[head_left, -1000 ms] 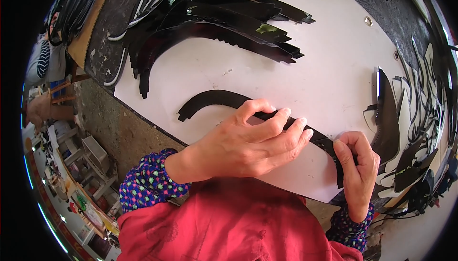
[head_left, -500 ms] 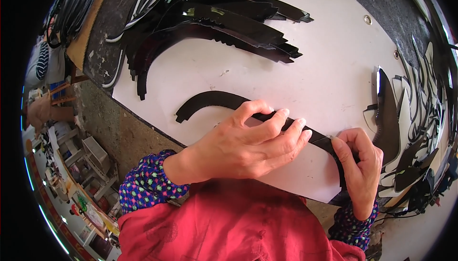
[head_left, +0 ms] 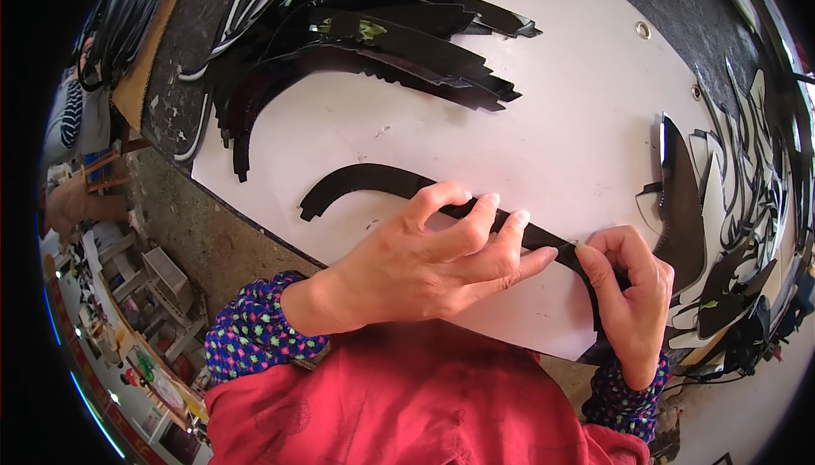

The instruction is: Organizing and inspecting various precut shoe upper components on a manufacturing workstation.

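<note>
A long, curved black strip [head_left: 367, 179] lies on a white board [head_left: 552, 142] in front of me, arching at its left end and bending down toward me at its right end. My left hand [head_left: 429, 265] rests across the middle of it, fingers spread and fingertips pressing on the strip. At the strip's right part, my right hand [head_left: 630, 291] is closed, thumb and index finger pinching near a seam or overlap. The right hand's other fingers are curled and partly hidden. Both fingertip groups are only a short way apart.
Beyond my left hand lies a pile of curved, glossy black pieces [head_left: 382, 40] with notched edges. To the right are a larger black piece [head_left: 682, 202] and a heap of black and pale cut pieces [head_left: 751, 185]. A metal eyelet [head_left: 643, 30] sits near the board's far edge.
The whole scene has shifted slightly left in view. My left fingers have spread a little, the little finger stretching toward the right hand. The right hand keeps its pinch.
</note>
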`<state>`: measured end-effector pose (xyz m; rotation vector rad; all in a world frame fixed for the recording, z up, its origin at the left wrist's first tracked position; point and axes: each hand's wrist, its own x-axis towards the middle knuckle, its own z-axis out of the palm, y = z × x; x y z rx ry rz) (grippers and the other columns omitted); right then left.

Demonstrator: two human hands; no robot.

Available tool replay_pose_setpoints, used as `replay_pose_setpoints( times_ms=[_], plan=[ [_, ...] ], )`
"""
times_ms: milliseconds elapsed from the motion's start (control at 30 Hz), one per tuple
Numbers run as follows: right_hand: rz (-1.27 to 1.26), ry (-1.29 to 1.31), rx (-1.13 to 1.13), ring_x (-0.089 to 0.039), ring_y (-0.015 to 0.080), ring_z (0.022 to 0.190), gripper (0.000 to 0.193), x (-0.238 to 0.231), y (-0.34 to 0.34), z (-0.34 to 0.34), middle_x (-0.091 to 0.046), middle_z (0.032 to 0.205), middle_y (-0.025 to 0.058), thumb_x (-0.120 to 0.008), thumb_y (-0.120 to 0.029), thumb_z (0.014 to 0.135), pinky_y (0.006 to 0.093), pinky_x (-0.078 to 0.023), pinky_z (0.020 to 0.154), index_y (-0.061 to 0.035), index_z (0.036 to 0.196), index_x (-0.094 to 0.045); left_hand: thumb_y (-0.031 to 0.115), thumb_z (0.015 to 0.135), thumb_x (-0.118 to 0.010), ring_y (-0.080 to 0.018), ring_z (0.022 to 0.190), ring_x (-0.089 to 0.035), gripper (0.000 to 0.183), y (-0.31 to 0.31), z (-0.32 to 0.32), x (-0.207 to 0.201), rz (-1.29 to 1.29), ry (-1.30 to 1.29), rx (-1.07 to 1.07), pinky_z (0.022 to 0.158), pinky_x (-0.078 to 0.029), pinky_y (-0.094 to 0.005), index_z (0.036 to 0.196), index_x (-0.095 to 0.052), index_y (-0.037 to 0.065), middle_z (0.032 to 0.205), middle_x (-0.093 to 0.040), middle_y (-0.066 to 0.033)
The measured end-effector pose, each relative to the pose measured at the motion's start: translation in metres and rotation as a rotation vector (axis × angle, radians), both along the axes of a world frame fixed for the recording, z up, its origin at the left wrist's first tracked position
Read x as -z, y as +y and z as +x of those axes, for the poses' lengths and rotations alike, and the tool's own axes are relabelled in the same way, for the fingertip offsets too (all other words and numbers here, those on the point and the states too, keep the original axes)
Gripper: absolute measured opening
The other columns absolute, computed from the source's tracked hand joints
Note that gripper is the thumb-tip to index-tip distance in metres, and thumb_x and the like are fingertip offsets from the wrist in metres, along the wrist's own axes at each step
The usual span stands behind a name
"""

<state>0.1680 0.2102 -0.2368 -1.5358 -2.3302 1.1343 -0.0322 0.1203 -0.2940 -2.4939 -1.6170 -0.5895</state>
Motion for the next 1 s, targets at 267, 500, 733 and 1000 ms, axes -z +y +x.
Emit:
replay_pose_setpoints(
  times_ms=[267, 500, 733, 1000],
  plan=[
    [0.047, 0.005, -0.025, -0.053, 0.0206, 0.05, 0.01, 0.0, -0.003, 0.002, -0.055, 0.059, 0.0055, -0.067, -0.006, 0.082, 0.0295, -0.04, 0.051, -0.0029, 0.078, -0.057, 0.027, 0.082, -0.068, -0.0156, 0.102, -0.051, 0.023, -0.001, 0.007, 0.0, 0.072, 0.061, -0.028, 0.082, -0.045, -0.0317, 0.105, -0.072, 0.029, 0.105, -0.056, 0.0043],
    [0.108, 0.03, -0.067, -0.056, 0.0243, 0.056, 0.01, 0.003, -0.012, 0.003, -0.059, 0.066, 0.008, -0.065, -0.006, 0.083, 0.0323, -0.043, 0.055, -0.0022, 0.081, -0.057, 0.025, 0.085, -0.065, -0.013, 0.104, -0.053, 0.024, -0.007, 0.0, -0.004, 0.074, 0.064, -0.029, 0.086, -0.046, -0.0333, 0.108, -0.071, 0.028, 0.111, -0.057, 0.0041],
    [0.081, 0.024, -0.09, -0.056, 0.0255, 0.06, 0.009, -0.001, -0.015, 0.001, -0.06, 0.071, 0.008, -0.065, -0.006, 0.084, 0.0344, -0.044, 0.058, -0.0023, 0.083, -0.057, 0.023, 0.089, -0.055, -0.0115, 0.107, -0.054, 0.031, -0.017, -0.014, -0.012, 0.02, 0.11, 0.014, 0.098, -0.038, -0.033, 0.117, -0.066, 0.03, 0.115, -0.06, 0.0059],
    [0.188, 0.053, -0.2, -0.056, 0.0251, 0.06, 0.009, 0.005, -0.015, -0.003, -0.06, 0.073, 0.0074, -0.066, -0.004, 0.082, 0.0339, -0.043, 0.059, -0.0027, 0.084, -0.057, 0.023, 0.089, -0.058, -0.0108, 0.108, -0.055, 0.029, -0.022, -0.001, -0.006, 0.036, 0.048, -0.045, 0.099, -0.038, -0.0325, 0.116, -0.067, 0.031, 0.109, -0.061, 0.004]
  ],
)
